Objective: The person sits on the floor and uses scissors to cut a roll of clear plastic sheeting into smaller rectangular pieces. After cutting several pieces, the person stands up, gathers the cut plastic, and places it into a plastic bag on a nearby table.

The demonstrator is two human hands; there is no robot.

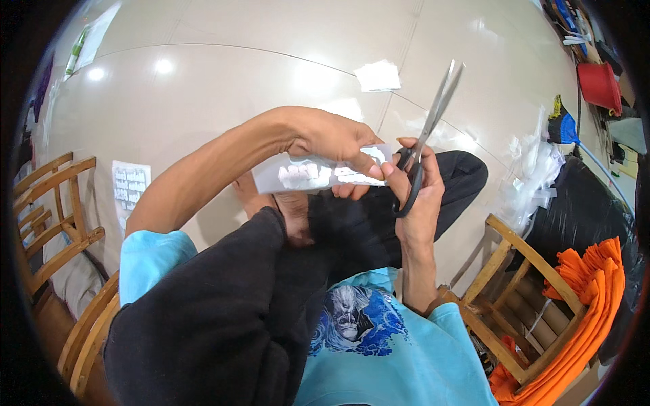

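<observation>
A translucent sheet (pixel 264 175) with white raised-looking lettering or shapes lies stretched between my hands above my crossed legs. My left hand (pixel 335 142) grips its right part, thumb on top and fingertips showing below. The thumb and finger of my right hand (pixel 414 177) pinch the sheet's right end beside my left thumb. That same hand also has the black handles of metal scissors (pixel 431 124) hooked on its fingers, the blades pointing up and away, nearly together. Part of the sheet is hidden under my left hand.
Stacked white pieces (pixel 378 76) lie on the tiled floor ahead. A printed sheet (pixel 131 185) is at the left, near wooden chairs (pixel 56 203). At the right are plastic scraps (pixel 530 172), a black plastic bag (pixel 574 198), a wooden stool (pixel 533 243) with orange cloth (pixel 604 299), and a red container (pixel 599 86).
</observation>
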